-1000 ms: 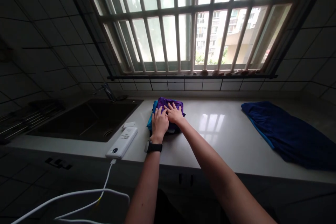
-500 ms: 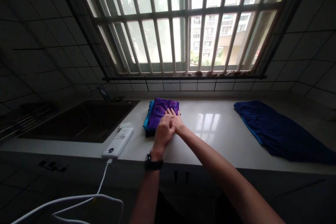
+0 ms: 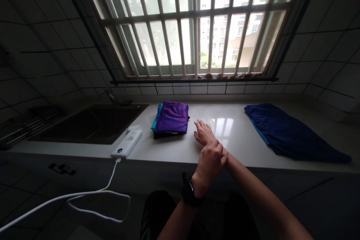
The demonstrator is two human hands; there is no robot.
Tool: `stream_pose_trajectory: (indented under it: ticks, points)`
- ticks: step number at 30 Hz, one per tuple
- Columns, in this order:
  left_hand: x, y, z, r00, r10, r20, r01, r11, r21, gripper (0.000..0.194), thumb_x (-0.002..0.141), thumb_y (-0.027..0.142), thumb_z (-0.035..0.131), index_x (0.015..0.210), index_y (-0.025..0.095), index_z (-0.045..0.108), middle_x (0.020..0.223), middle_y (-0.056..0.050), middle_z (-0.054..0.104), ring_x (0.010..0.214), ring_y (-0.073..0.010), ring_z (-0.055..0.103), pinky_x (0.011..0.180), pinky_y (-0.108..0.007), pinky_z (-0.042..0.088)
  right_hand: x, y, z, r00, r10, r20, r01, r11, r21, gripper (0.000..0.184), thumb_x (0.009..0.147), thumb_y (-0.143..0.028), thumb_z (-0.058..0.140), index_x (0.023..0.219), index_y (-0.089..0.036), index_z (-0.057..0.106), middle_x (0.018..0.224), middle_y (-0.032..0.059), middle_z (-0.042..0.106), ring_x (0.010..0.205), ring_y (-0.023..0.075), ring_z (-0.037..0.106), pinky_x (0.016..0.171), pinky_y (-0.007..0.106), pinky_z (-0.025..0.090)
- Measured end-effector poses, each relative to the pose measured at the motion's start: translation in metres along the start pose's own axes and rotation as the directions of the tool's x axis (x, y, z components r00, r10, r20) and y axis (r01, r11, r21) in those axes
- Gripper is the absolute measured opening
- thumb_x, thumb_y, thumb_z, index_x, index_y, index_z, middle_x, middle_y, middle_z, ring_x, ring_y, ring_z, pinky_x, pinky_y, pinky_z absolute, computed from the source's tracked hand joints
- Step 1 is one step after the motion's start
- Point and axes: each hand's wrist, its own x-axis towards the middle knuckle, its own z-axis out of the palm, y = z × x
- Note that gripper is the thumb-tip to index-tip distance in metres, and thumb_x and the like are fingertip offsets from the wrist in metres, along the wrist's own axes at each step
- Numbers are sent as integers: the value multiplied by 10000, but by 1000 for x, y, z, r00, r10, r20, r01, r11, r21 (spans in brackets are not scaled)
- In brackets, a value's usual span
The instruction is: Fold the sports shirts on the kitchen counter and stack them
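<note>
Purple cloth [image 3: 172, 117], folded into a compact block, lies on the worktop [image 3: 165, 152] to the left of the right hand [image 3: 204, 133] and slightly beyond it, near but not touching the fingers. Turquoise cloth [image 3: 155, 123] shows at the block's far side from that hand, with a dark layer [image 3: 165, 135] beneath. The right hand is open, fingers loosely spread, holding nothing; whether it touches the worktop I cannot tell. The left hand [image 3: 211, 158] is curled around the right wrist. Navy cloth [image 3: 284, 131] lies to the right of both hands, spread long.

My judgement: the folded block handles best under a flat palm pressed straight down, as a sideways push could slide its layers apart. The left hand's hold should be light, leaving the right wrist free, with the watch [image 3: 191, 191] clear of the fabric.
</note>
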Motion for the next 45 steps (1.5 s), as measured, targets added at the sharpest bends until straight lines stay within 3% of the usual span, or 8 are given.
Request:
stream_pose_trajectory:
  ticks: [6, 9, 14, 19, 24, 32, 37, 45]
  points:
    - [17, -3, -7, 989, 13, 146, -21, 998, 54, 161, 942, 309, 649, 856, 187, 709, 954, -92, 708, 935, -249, 679, 917, -400, 538, -17, 68, -37, 993, -66, -94, 60, 996, -64, 428, 922, -138, 502, 1336, -132, 609, 1486, 201, 567, 1346, 292, 578, 1126, 474, 469]
    - [39, -42, -24, 981, -165, 99, 131, 950, 284, 158, 938, 206, 615, 1044, 157, 720, 1045, -139, 723, 1069, -296, 677, 993, -433, 511, -22, 98, -50, 962, -143, -234, 133, 989, -57, 364, 891, -80, 460, 1173, -169, 672, 1269, 163, 668, 1190, 290, 639, 1047, 487, 511]
    - [52, -130, -61, 888, -452, -79, 417, 723, 550, 707, 798, 276, 808, 1457, 180, 571, 1522, -218, 538, 1458, -410, 446, 1148, -513, 430, -25, 113, -46, 899, -121, -421, 129, 992, -10, 301, 854, -64, 452, 1025, -200, 659, 1036, 121, 674, 979, 287, 644, 902, 464, 539]
    - [58, -178, -88, 927, -374, 4, 332, 828, 453, 336, 965, 272, 601, 1276, 245, 724, 1428, -104, 663, 1338, -297, 609, 1121, -402, 484, -23, 106, -41, 899, -129, -419, 149, 989, 14, 280, 834, -46, 472, 1004, -198, 633, 999, 109, 666, 903, 271, 635, 826, 422, 519]
    - [66, -190, -100, 903, -355, -242, 425, 825, 372, 395, 1031, 173, 393, 1317, 177, 665, 1219, -147, 748, 1109, -291, 726, 944, -399, 575, -25, 105, -45, 915, -105, -390, 119, 993, 12, 289, 825, -24, 472, 1005, -194, 622, 979, 104, 668, 881, 260, 630, 798, 392, 497]
    - [57, -193, -87, 985, -145, 88, 91, 889, 448, 489, 826, 300, 780, 1299, 238, 676, 1351, -92, 686, 1262, -306, 643, 1081, -402, 524, -25, 108, -44, 923, -97, -373, 114, 993, 25, 298, 806, -22, 465, 1011, -182, 611, 940, 97, 671, 855, 243, 635, 790, 369, 479]
    - [56, -191, -85, 973, -226, -54, 224, 851, 475, 361, 905, 185, 642, 1254, 245, 712, 1252, -88, 740, 1161, -289, 701, 975, -367, 562, -26, 111, -44, 931, -95, -351, 110, 994, 25, 291, 813, -34, 468, 1011, -185, 618, 939, 96, 678, 859, 239, 647, 778, 360, 480]
    - [67, -216, -108, 904, -322, -282, 372, 916, 147, 215, 875, 160, 655, 1033, 221, 787, 1062, -72, 814, 1007, -270, 759, 940, -350, 572, -26, 114, -42, 939, -80, -336, 91, 996, 17, 277, 839, -52, 467, 1018, -191, 626, 963, 99, 698, 869, 242, 663, 795, 371, 494]
